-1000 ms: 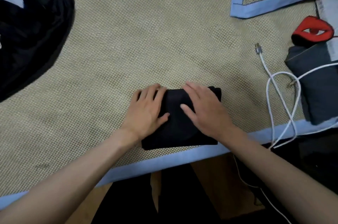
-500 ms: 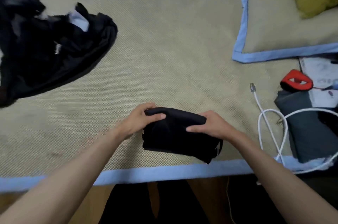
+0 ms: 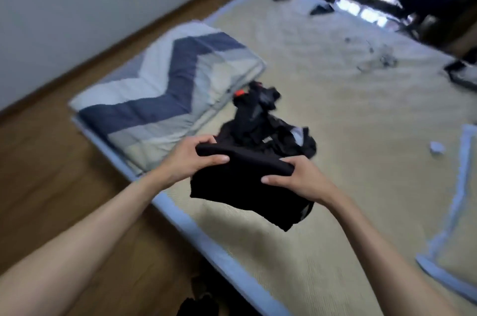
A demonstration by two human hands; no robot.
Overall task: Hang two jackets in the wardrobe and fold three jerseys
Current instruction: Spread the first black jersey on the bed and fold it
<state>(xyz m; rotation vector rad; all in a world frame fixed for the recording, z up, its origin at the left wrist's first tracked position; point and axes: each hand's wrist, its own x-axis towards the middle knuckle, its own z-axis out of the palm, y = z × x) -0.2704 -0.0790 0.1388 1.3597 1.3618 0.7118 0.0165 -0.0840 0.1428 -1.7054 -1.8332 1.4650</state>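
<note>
Woven bed mat [image 3: 335, 98] below; folded black jersey [image 3: 247, 186] held aloft, left hand [image 3: 192, 158] and right hand [image 3: 296, 177] gripping top edge.

The folded jersey [image 3: 247, 186] is held above the near edge of the bed [image 3: 335, 98], the left hand [image 3: 191, 158] on its left end, the right hand [image 3: 302, 179] on its right. Just behind the jersey a heap of clothes [image 3: 263, 122] lies on the bed. Left of the heap lies a folded quilt [image 3: 165, 93]. Right of the jersey lies a pillow [image 3: 459, 251].
</note>
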